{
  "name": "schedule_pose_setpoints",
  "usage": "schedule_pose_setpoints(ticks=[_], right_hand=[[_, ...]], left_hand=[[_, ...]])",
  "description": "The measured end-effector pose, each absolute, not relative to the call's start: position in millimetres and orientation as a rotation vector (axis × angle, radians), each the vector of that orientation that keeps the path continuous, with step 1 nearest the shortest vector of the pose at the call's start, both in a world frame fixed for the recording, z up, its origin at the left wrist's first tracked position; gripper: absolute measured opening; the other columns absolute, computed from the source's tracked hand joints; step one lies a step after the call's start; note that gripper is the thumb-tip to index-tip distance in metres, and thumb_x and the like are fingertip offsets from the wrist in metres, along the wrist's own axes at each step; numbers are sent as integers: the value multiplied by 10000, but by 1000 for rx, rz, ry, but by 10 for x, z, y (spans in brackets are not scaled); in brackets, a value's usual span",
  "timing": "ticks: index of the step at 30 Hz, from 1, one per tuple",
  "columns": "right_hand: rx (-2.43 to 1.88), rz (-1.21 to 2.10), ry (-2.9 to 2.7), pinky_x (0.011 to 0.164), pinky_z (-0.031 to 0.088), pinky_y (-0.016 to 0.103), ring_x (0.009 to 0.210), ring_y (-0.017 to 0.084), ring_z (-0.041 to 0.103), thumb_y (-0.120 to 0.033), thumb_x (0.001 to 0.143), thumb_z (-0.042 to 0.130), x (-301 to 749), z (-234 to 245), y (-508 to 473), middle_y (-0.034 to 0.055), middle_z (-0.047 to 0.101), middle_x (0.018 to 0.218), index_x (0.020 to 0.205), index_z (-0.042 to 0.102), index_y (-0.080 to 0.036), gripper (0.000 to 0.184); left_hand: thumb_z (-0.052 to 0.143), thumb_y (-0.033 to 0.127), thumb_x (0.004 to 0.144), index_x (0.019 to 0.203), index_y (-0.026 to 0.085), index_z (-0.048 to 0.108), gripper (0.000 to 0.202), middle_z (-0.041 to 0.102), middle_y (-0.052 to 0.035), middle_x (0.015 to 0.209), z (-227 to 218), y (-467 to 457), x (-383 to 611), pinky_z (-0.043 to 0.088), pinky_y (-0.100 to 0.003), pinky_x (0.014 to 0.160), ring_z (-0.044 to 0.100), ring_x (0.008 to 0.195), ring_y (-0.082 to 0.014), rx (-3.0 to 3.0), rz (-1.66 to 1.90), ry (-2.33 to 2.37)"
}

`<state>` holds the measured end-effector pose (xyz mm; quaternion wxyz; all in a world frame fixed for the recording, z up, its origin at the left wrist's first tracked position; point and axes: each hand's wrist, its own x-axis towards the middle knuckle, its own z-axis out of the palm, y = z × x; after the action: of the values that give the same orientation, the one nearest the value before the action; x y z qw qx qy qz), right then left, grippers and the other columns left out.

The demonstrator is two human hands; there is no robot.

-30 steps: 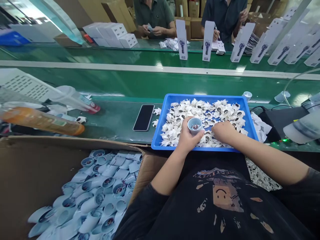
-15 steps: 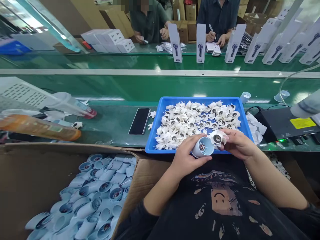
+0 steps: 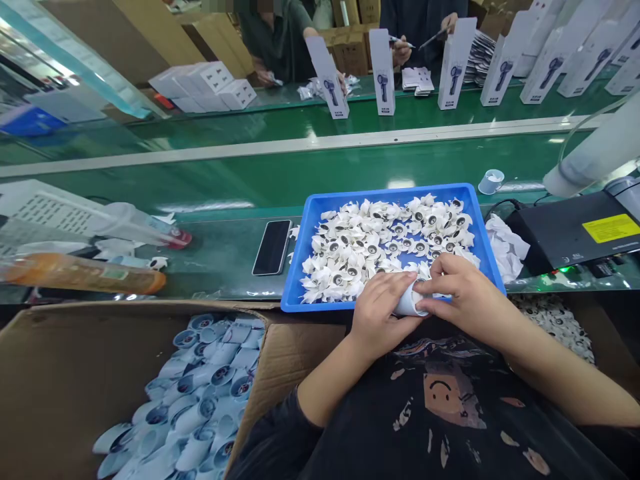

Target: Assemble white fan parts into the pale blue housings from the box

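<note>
My left hand grips a small pale-blue cup-shaped housing at the near edge of a blue tray. My right hand covers the housing's open end and presses a white fan blade into it; the blade is mostly hidden under my fingers. The tray holds several white fan blades with dark hubs. A cardboard box at my lower left is filled with several pale-blue housings.
A black phone lies left of the tray on the green bench. An orange bottle lies at the left. A black device sits to the right. White product boxes stand across the conveyor, where two people work.
My right hand picked a fan blade from the tray and brought it onto the housing in my left hand. Both hands drew back to the tray's near edge.
</note>
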<state>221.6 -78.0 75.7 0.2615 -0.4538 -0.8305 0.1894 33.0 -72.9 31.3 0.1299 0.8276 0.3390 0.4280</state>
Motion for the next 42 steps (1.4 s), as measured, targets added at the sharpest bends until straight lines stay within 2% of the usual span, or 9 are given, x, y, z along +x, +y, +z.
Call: schedule_pose_setpoints(ticks=[10,15,18,25,29,34,38,40,42], right_hand=[[-1241,540,-2164,818,478,370,909,189,565,-274,872,635,2269,673,-719,76,540,966,1004,745,-257,173],[-932,600,-2057,657,473,240,736,113,538,-306,950,504,2541,667,-870,50,503,811,747,699,-181,307],[-951,544,-1925,638,480,223,711,105,542,-247,930,521,2631,548,-982,40,514,798,802,690,-189,220],[-1050,642,-1875,751,514,245,812,126,606,-249,933,504,2539,273,-1043,63,583,878,836,678,-178,212],[-1142,708,-1862,812,508,265,874,137,612,-266,927,506,2537,206,-1127,73,594,936,858,678,-174,207],[-1209,678,-1792,823,517,269,887,141,622,-281,926,503,2609,70,-1180,75,602,955,877,680,-177,210],[-1165,620,-1797,768,533,241,859,137,637,-267,929,497,2644,43,-1096,76,620,926,865,678,-181,210],[-1114,553,-1795,745,539,224,830,128,640,-247,929,496,2636,97,-1035,70,626,896,861,674,-186,200],[-1032,450,-1787,744,547,213,822,125,646,-206,915,507,2627,182,-992,63,632,880,883,666,-196,163]], left_hand=[[729,453,776,1256,226,595,548,724,-99,1119,349,-630,322,544,-423,927,692,1004,-275,2337,1066,1035],[762,524,722,1257,236,599,630,667,-119,1219,441,-287,110,479,-473,1018,627,1125,-298,2304,982,1003],[790,541,670,1136,233,668,571,617,-113,1226,556,262,75,473,-478,1012,585,1157,-308,2298,896,1192],[692,261,824,1249,147,539,466,546,-125,1292,651,1678,766,445,-430,1023,542,1194,-259,2203,466,1652],[606,371,905,1236,163,557,394,563,-116,1300,495,1975,1108,450,-536,1007,557,1179,-278,2163,207,1594],[568,589,849,1422,176,398,727,384,-176,1512,685,1860,968,346,-521,1110,393,1382,-326,2101,141,1441],[461,965,498,1118,254,686,969,714,-119,1142,1157,1247,-49,516,-445,919,652,1099,-338,2026,118,1157],[666,890,318,867,244,763,853,766,-107,889,1331,794,-729,545,-487,842,710,897,-377,1886,-185,790],[608,869,531,918,252,748,742,763,-72,849,1403,313,-1314,577,-444,722,720,817,-324,1821,-64,1163]])
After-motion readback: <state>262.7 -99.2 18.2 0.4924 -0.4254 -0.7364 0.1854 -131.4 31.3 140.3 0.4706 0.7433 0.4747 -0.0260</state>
